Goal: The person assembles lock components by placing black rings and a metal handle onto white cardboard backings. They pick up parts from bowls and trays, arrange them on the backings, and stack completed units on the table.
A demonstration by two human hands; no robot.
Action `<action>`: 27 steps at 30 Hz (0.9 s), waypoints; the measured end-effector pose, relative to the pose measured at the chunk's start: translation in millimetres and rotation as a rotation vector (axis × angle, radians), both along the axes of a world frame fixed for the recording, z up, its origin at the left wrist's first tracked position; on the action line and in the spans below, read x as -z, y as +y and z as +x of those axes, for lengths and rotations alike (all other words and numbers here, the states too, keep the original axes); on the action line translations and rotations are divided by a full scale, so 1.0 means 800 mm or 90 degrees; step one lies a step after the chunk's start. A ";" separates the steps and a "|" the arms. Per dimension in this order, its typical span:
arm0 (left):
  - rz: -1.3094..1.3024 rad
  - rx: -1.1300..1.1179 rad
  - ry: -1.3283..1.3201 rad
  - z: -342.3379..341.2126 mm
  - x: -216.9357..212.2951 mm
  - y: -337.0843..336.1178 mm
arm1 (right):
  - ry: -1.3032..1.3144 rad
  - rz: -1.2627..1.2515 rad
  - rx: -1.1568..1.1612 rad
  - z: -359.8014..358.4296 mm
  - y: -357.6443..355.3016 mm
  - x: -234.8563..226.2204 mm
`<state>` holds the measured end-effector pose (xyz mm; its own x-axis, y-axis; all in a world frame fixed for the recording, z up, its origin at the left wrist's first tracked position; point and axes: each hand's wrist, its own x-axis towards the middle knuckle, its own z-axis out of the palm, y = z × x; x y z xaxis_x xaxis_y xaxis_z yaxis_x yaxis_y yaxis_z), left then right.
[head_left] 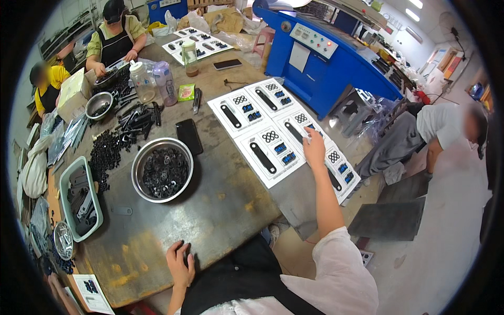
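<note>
My right hand (315,150) reaches out over a large printed white sheet (243,137) that lies at the table's right edge. Its fingers are pinched together at a black slotted bar (293,132) on the sheet; a small pale bit shows at the fingertips, too small to name. Each panel of the sheet carries a black bar, a cluster of black rings (270,137) and blue-and-black small pieces (289,157). Near the table's front edge rests my left hand (180,264), fingers loosely curled and apart, holding nothing. A steel bowl (135,181) full of black rings stands beyond it.
A pale green bin (97,216) of dark parts and a dish of metal pieces (63,240) stand left. Loose black parts (107,152), phone (189,136), bottles (166,84) lie farther back. Two people (113,39) sit far left; another (446,126) is right, near a blue machine (315,68).
</note>
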<state>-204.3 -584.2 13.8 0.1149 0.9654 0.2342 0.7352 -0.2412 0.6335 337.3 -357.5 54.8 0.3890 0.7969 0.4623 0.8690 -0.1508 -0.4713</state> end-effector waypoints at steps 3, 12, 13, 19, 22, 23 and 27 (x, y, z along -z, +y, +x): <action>-0.027 -0.024 -0.045 -0.001 -0.001 -0.002 | -0.048 -0.085 0.048 -0.002 0.036 0.022; -0.046 -0.037 -0.010 0.001 -0.006 0.000 | 0.003 -0.147 0.129 0.003 0.051 0.055; -0.047 -0.038 -0.009 0.001 -0.005 0.000 | 0.003 -0.129 0.125 0.003 0.050 0.057; -0.048 -0.044 -0.003 0.004 -0.006 0.001 | 0.028 -0.096 0.090 0.008 0.040 0.054; -0.048 -0.042 -0.012 0.010 -0.010 0.003 | -0.056 -0.104 0.129 -0.002 0.030 0.041; -0.045 -0.037 -0.008 0.009 -0.007 0.001 | -0.040 -0.051 0.103 -0.011 0.019 0.039; -0.017 -0.053 -0.001 0.013 -0.010 -0.006 | 0.104 0.117 -0.116 -0.128 -0.044 0.000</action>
